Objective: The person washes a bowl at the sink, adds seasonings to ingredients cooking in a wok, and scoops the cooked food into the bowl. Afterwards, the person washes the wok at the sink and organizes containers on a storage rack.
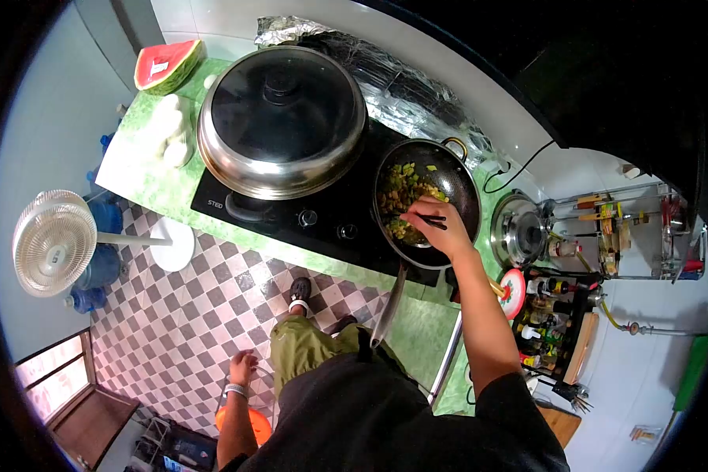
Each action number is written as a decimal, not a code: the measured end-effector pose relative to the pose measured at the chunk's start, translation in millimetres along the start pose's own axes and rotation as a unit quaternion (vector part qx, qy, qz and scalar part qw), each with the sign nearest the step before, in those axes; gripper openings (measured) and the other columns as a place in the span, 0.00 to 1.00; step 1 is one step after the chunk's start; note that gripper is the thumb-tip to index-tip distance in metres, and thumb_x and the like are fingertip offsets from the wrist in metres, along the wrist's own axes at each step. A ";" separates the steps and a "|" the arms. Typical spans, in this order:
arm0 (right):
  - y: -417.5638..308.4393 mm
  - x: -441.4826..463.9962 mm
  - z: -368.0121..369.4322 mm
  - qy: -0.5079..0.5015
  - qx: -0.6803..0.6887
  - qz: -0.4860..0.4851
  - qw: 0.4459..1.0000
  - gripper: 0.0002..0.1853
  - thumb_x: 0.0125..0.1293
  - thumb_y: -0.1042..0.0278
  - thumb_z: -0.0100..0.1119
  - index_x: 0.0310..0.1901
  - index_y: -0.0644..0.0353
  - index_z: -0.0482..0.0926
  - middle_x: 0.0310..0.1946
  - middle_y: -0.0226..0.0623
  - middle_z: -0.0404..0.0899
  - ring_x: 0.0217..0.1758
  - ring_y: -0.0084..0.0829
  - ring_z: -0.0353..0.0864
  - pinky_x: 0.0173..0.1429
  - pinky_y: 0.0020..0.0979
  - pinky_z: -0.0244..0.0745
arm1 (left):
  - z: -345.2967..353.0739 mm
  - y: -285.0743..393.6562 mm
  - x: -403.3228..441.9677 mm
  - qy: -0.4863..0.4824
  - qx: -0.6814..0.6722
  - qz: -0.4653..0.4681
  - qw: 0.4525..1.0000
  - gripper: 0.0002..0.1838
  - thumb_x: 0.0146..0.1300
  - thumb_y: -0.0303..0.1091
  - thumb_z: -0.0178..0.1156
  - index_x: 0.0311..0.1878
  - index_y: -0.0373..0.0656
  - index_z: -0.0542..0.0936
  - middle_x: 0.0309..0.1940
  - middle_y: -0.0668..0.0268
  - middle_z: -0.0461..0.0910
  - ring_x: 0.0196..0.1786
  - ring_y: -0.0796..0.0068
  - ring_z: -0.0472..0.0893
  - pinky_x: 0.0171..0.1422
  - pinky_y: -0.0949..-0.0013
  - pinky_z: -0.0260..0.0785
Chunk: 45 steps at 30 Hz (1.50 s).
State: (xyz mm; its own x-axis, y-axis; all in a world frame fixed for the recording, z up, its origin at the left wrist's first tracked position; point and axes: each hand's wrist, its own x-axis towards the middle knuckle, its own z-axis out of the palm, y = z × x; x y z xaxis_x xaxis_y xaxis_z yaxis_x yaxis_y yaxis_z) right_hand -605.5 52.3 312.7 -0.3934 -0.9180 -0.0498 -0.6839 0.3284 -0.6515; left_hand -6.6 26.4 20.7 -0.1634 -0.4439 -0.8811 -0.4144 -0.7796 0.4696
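My right hand (436, 224) is over the wok (464, 189), closed around dark chopsticks (433, 219) whose back ends stick out past the fingers. Their tips are hidden under the hand. Chopped green and yellowish food (405, 185) lies in the wok, mostly on its left side. The wok's long handle (389, 307) points toward my body, and no hand is on it. My left hand (242, 367) hangs low above the tiled floor, away from the counter. Its fingers are loosely bent and nothing shows in them.
A large lidded pan (283, 118) covers the cooktop's (291, 216) left side. Cut watermelon (165, 67) and a white bag (167, 132) sit at the counter's far left. A glass lid (519, 228) and several bottles (547, 315) stand right. A fan (55, 244) stands on the floor.
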 end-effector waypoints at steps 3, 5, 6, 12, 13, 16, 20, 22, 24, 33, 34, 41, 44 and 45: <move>2.1 -2.5 -3.4 0.005 -0.006 -0.013 1.000 0.06 0.63 0.67 0.65 0.35 0.62 0.83 0.31 0.38 0.77 0.37 0.41 0.78 0.44 0.36 0.72 | 0.4 25.9 1.4 0.001 -0.011 0.044 0.999 0.12 0.71 0.35 0.53 0.52 0.45 0.80 0.33 0.67 0.83 0.34 0.77 0.81 0.35 0.72 0.71; 1.3 -5.6 -7.3 0.017 0.002 0.000 1.000 0.06 0.63 0.68 0.65 0.35 0.62 0.84 0.30 0.38 0.77 0.37 0.40 0.77 0.44 0.35 0.72 | -2.1 38.9 3.3 0.013 0.009 0.028 0.999 0.12 0.71 0.34 0.51 0.51 0.45 0.80 0.33 0.67 0.83 0.34 0.77 0.81 0.35 0.72 0.72; 1.6 -7.6 -9.8 0.024 -0.002 0.012 1.000 0.06 0.63 0.69 0.65 0.34 0.62 0.84 0.30 0.37 0.76 0.37 0.40 0.76 0.44 0.35 0.71 | -7.5 36.4 6.2 0.012 0.004 0.029 1.000 0.12 0.71 0.35 0.51 0.50 0.45 0.80 0.33 0.67 0.83 0.34 0.77 0.82 0.35 0.72 0.72; 0.0 -13.4 -12.4 0.015 -0.002 0.043 0.999 0.07 0.63 0.67 0.65 0.34 0.63 0.83 0.30 0.38 0.76 0.36 0.41 0.76 0.45 0.35 0.71 | -22.5 9.6 8.5 0.040 0.036 -0.007 0.999 0.12 0.70 0.35 0.51 0.49 0.44 0.80 0.33 0.67 0.82 0.33 0.76 0.82 0.33 0.72 0.72; 3.2 -13.3 -10.2 0.017 -0.001 0.046 0.999 0.07 0.63 0.67 0.65 0.34 0.63 0.83 0.30 0.38 0.76 0.36 0.41 0.76 0.45 0.35 0.71 | -23.4 7.2 8.6 0.044 0.033 -0.025 0.998 0.12 0.70 0.35 0.51 0.49 0.44 0.80 0.32 0.66 0.82 0.32 0.75 0.82 0.33 0.72 0.72; 8.9 -9.4 -6.2 0.002 -0.040 0.008 0.999 0.08 0.63 0.66 0.66 0.35 0.62 0.84 0.30 0.39 0.77 0.35 0.43 0.77 0.42 0.36 0.72 | -29.6 -7.7 10.8 0.015 0.028 -0.040 0.999 0.11 0.69 0.34 0.52 0.49 0.45 0.80 0.32 0.68 0.82 0.33 0.75 0.82 0.33 0.71 0.72; 3.0 -12.8 -7.9 0.012 -0.012 0.020 1.000 0.07 0.64 0.66 0.65 0.34 0.62 0.84 0.29 0.39 0.79 0.34 0.43 0.78 0.40 0.36 0.73 | -26.5 -12.8 10.0 0.001 0.022 -0.036 0.999 0.11 0.69 0.34 0.51 0.49 0.47 0.79 0.32 0.69 0.82 0.34 0.76 0.82 0.35 0.69 0.72; -1.1 -17.4 -11.8 0.035 0.020 0.013 0.999 0.07 0.63 0.67 0.66 0.34 0.62 0.84 0.29 0.40 0.80 0.34 0.42 0.79 0.40 0.35 0.73 | -17.6 -5.2 7.4 0.025 -0.018 -0.037 0.999 0.10 0.69 0.31 0.52 0.49 0.41 0.79 0.30 0.67 0.80 0.28 0.77 0.79 0.28 0.73 0.69; 1.7 -21.3 -16.1 0.040 0.008 0.022 0.999 0.07 0.62 0.67 0.66 0.34 0.63 0.84 0.30 0.40 0.80 0.34 0.41 0.79 0.40 0.35 0.73 | -15.3 1.8 7.6 0.025 -0.009 -0.038 0.999 0.10 0.70 0.31 0.51 0.49 0.42 0.79 0.30 0.67 0.80 0.29 0.77 0.79 0.30 0.73 0.70; -1.7 -20.0 -4.7 0.060 0.020 0.036 0.997 0.06 0.61 0.70 0.67 0.34 0.63 0.84 0.28 0.38 0.75 0.32 0.38 0.77 0.40 0.35 0.72 | -17.2 11.0 18.2 0.006 0.018 -0.016 1.000 0.11 0.70 0.34 0.51 0.50 0.45 0.80 0.32 0.68 0.82 0.33 0.77 0.81 0.34 0.72 0.72; -1.6 -17.3 -0.7 0.051 0.010 0.032 0.998 0.06 0.61 0.69 0.68 0.34 0.63 0.84 0.28 0.38 0.76 0.32 0.38 0.77 0.40 0.35 0.71 | -17.5 12.6 17.4 0.008 0.020 -0.013 1.000 0.11 0.70 0.34 0.51 0.50 0.45 0.80 0.33 0.68 0.82 0.33 0.77 0.81 0.34 0.72 0.72; 3.8 -14.4 7.6 0.074 0.007 0.014 0.997 0.06 0.61 0.70 0.68 0.36 0.63 0.85 0.28 0.39 0.79 0.32 0.39 0.77 0.39 0.34 0.71 | -22.1 18.8 16.3 0.034 0.042 -0.026 0.998 0.11 0.69 0.33 0.51 0.49 0.44 0.80 0.33 0.67 0.82 0.32 0.76 0.82 0.33 0.71 0.72; -2.8 -23.6 -4.8 0.120 0.016 0.029 0.992 0.06 0.62 0.71 0.68 0.34 0.66 0.84 0.27 0.40 0.79 0.30 0.35 0.78 0.37 0.32 0.72 | -30.4 7.3 21.5 0.021 0.036 -0.023 0.999 0.11 0.69 0.33 0.51 0.49 0.45 0.80 0.33 0.67 0.82 0.32 0.76 0.82 0.33 0.70 0.72; -2.2 -28.3 -8.2 0.157 0.004 0.037 0.987 0.06 0.62 0.72 0.67 0.33 0.66 0.84 0.27 0.40 0.79 0.30 0.34 0.78 0.37 0.31 0.72 | -31.8 4.6 23.6 0.025 0.036 -0.032 0.999 0.11 0.70 0.33 0.51 0.49 0.45 0.80 0.33 0.68 0.82 0.33 0.76 0.82 0.33 0.69 0.72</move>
State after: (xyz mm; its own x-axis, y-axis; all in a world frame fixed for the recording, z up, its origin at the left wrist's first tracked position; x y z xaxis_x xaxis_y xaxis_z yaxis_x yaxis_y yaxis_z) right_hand -597.9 79.4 321.7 -0.6146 -0.7765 0.1387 -0.6419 0.3901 -0.6602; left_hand 16.1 -1.7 3.9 -0.0906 -0.4161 -0.9048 -0.4863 -0.7744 0.4048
